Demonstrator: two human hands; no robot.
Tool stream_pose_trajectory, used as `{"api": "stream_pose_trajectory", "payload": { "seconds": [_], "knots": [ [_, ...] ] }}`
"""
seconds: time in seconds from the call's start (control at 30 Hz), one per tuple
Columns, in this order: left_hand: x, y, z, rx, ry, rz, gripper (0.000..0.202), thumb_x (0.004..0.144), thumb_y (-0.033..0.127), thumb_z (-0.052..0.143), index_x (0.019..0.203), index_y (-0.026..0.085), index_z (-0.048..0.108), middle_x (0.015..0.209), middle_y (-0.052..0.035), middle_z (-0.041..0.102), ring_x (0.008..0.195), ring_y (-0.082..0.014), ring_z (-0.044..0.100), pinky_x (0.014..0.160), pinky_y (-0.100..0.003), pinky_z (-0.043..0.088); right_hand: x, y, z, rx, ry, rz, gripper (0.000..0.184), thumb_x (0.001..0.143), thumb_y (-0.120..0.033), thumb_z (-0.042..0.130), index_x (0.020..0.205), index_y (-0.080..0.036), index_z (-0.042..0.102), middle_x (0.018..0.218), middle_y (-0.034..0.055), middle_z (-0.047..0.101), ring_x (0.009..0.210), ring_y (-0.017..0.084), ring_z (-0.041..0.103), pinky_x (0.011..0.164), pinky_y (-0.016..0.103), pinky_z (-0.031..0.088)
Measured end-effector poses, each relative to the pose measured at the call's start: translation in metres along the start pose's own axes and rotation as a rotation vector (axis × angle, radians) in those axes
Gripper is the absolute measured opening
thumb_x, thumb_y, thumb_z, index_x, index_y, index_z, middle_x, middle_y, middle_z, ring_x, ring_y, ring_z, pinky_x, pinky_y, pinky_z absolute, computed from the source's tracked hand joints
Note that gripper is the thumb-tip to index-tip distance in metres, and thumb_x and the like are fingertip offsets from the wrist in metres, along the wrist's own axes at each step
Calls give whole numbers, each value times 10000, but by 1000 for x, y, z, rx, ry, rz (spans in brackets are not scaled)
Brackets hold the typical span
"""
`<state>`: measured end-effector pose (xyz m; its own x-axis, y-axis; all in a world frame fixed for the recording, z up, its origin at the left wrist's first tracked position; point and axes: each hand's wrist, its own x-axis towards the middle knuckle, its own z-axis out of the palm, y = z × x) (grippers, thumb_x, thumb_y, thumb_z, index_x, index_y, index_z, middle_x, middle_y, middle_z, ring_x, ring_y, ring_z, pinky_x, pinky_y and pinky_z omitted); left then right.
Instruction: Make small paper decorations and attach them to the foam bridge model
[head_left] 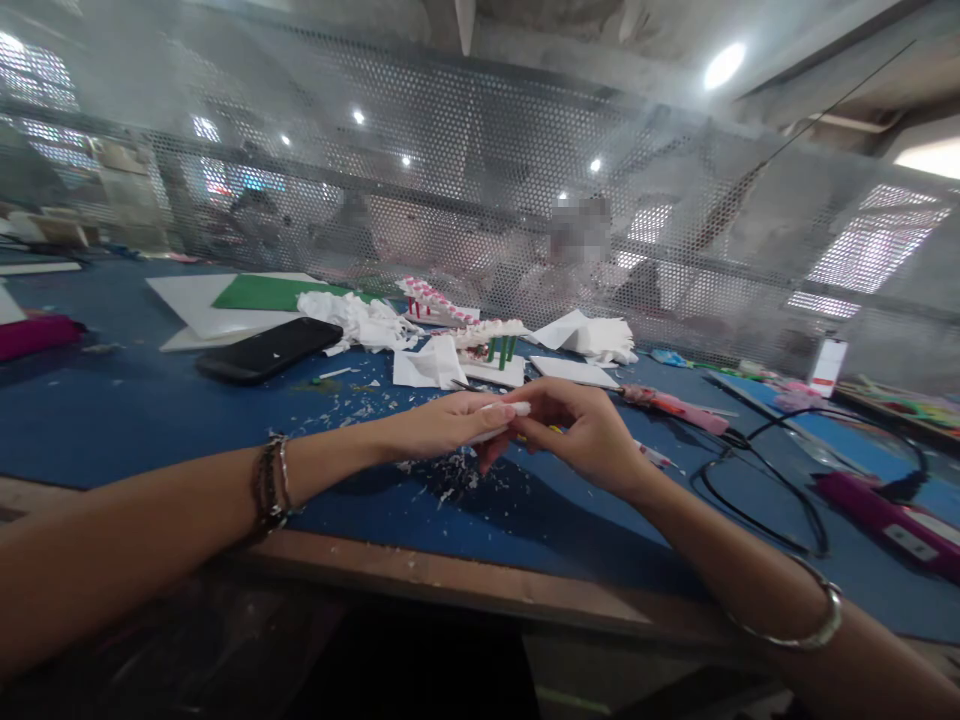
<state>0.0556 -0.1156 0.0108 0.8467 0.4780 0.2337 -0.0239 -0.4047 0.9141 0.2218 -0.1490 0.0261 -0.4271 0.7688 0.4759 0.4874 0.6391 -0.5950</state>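
Over blue table [150, 410], white piece [519, 408] held in left grip [444, 420], right grip [583, 428] pinching its end

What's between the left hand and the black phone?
Blue tabletop strewn with small white scraps, in the head view; nothing large stands between the left hand and the black phone.

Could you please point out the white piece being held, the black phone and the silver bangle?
White piece [522, 409], head view: its exposed end.
Black phone [268, 350], head view: its upper face.
Silver bangle [833, 607], head view: its outer band.
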Motion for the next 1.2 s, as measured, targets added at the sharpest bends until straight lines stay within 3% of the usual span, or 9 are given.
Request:
{"api": "stream_pose_trajectory", "payload": {
  "seconds": [0.27, 0.43, 0.7, 1.2],
  "knots": [
    [1, -7, 2, -220, -43, 67, 316, 823, 381, 358, 771, 128, 541, 569, 29, 286, 487, -89, 206, 443, -237, 194, 2, -5, 4, 201, 9, 99, 143, 747, -273, 511, 762, -138, 555, 533, -42, 534, 399, 29, 471, 389, 153, 380],
    [0, -1, 4, -295, -7, 22, 308, 829, 357, 366, 769, 118, 551, 576, 29, 284, 487, -81, 189, 428, -236, 155, 2, -5, 5, 196, 11, 108, 123, 748, -241, 508, 801, -137, 550, 539, -56, 519, 389, 17, 469, 389, 141, 380],
    [2, -7, 0, -430, -8, 6, 309, 792, 384, 435, 602, 143, 466, 515, 43, 257, 433, -68, 179, 398, -254, 104, 0, -4, 4, 197, -35, 67, 165, 750, -250, 518, 870, -138, 530, 570, -44, 539, 431, 31, 507, 440, 158, 412],
    [2, -9, -2, -428, -48, -15, 301, 789, 380, 437, 587, 163, 382, 510, 58, 217, 425, -64, 161, 413, -260, 91, -1, -4, -2, 148, -103, 27, 145, 744, -203, 509, 883, -163, 509, 634, -26, 567, 506, 53, 536, 501, 187, 433]
  ]
}}
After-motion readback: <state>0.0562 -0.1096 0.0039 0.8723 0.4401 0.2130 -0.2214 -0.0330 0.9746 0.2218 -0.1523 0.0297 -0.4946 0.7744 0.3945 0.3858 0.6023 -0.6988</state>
